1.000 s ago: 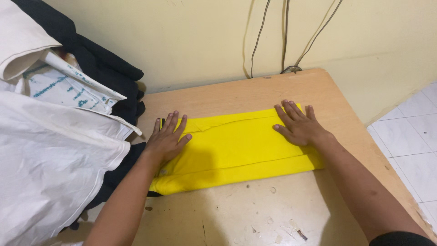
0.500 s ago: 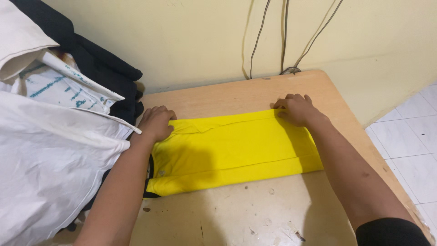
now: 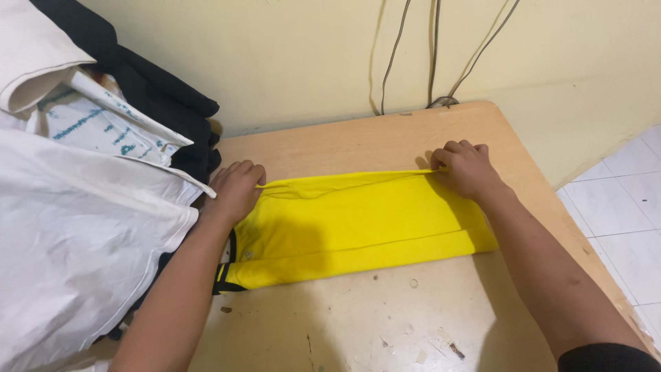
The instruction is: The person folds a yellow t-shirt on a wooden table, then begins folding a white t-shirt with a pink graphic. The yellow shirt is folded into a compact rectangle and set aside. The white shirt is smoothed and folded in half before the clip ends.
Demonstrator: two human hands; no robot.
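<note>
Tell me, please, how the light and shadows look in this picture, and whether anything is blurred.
Head view: soft, even indoor light, no glare. The left hand and its arm throw a broad shadow on the yellow cloth; the right hand shades the table beside it. The white fabric looks bright and nearly washed out. Everything is sharp.

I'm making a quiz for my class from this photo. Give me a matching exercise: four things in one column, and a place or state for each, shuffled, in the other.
Things:
1. folded yellow cloth garment
2. left hand
3. pile of white and black fabric
4. dark cables

Places or states:
A. hanging down the wall behind the wooden table
B. heaped at the table's left
C. lying flat on the table
D. pinching the garment's far left corner

Pairs: 1-C, 2-D, 3-B, 4-A
</note>
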